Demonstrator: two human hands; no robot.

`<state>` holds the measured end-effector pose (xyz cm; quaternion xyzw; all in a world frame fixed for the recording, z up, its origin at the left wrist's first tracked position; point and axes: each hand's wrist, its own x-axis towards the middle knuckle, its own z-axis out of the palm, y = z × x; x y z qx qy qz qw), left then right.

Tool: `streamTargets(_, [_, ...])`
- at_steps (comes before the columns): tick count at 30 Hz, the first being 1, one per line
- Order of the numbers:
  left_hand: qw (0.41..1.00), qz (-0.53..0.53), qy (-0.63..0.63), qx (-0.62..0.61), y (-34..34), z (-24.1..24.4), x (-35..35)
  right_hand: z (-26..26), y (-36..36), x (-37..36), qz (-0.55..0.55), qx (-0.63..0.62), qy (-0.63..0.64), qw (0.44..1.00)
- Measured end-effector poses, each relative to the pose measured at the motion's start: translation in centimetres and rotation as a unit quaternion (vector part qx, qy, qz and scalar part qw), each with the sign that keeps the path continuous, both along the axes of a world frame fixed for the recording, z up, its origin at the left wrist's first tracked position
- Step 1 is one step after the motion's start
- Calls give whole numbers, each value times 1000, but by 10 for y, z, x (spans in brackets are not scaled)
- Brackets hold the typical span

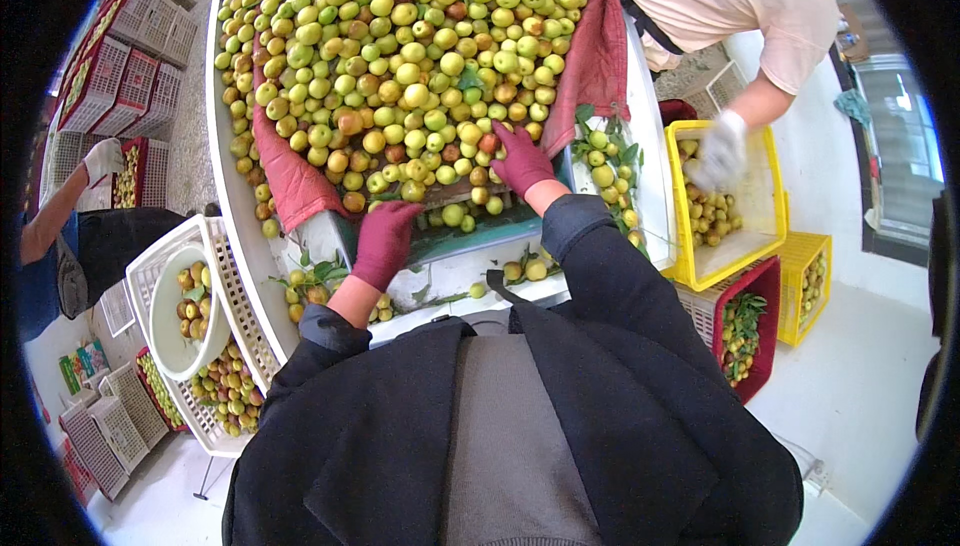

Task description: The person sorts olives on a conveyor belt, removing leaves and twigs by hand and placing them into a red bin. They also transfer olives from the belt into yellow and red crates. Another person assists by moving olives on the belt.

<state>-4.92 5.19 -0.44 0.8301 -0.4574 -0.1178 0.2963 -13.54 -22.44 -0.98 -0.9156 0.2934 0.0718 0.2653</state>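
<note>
A big heap of green and reddish jujube-like fruits (412,73) fills the table before me, lying partly on a red quilted cloth (289,178). My left hand (385,243), in a maroon glove, is at the heap's near edge; its fingers point right, and whether they hold a fruit is hidden. My right hand (523,163), gloved alike, reaches into the heap at the near right, its fingers apart beside a reddish fruit (488,143). Between the hands, a few fruits (453,215) lie lower, by the green-edged opening under the heap.
White table rim (217,95) at left. Fruits with leaves (604,163) lie in the right-hand trough. A co-worker's white-gloved hand is over a yellow crate (776,193); a red crate (772,328) stands below. At left, a white basin (161,321) sits on a white crate (247,336), near another person.
</note>
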Motion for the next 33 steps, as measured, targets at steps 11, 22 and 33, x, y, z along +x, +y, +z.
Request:
streamTargets(11, [978,-55,-157,125,-44,0,1,-10,59,-25,21,34,22,999])
streamTargets(22, [979,-56,97,172,-78,21,47,-2,49,-36,66,248,-153,954])
streamTargets(33, [979,-44,-189,57,-101,8,67,-28,-7,5,2,59,-155,986])
